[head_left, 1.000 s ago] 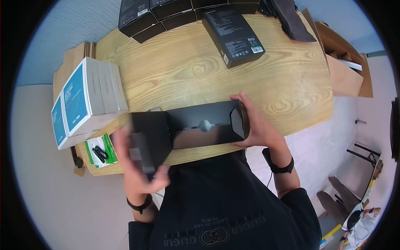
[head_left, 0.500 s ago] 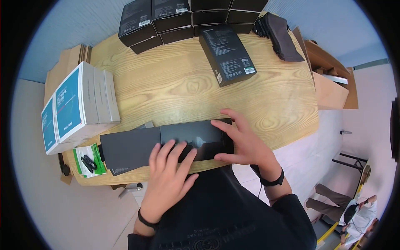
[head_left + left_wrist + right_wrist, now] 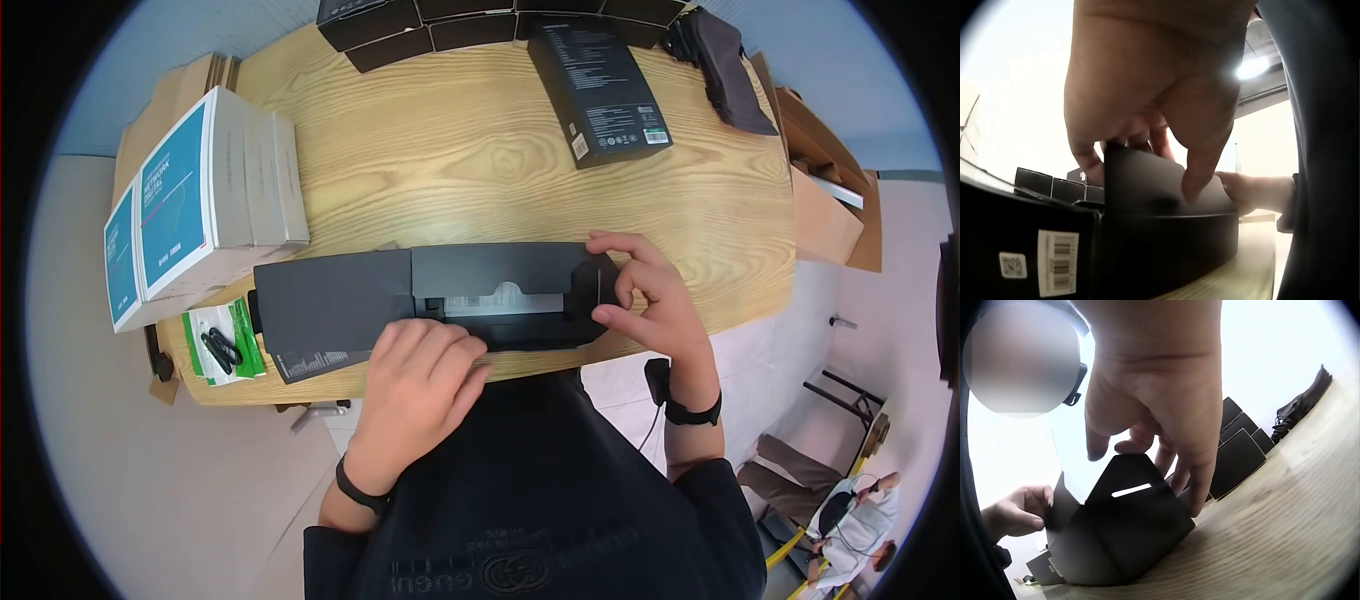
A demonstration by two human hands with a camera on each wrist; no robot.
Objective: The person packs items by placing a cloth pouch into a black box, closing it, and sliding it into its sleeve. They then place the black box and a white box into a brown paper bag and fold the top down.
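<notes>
An opened black cardboard box lies along the near table edge, its wide lid panel spread to the left. Through a notch in the box's long flap, a pale item shows inside. My left hand is at the near side; in the left wrist view its thumb presses the outer face of the upright near flap, fingers behind it. Around the right end, my right hand holds the box, thumb and fingers about the slotted end flap.
Beneath the lid panel sticks out a printed dark box. White-and-blue boxes and a green packet are at left. A closed black box, stacked black boxes and dark cloth stand farther back. A person is at far right.
My left hand has let go of the lid panel, now spread flat at left, and moved right to the near flap. My right hand has stayed at the right end, its fingers curling more.
</notes>
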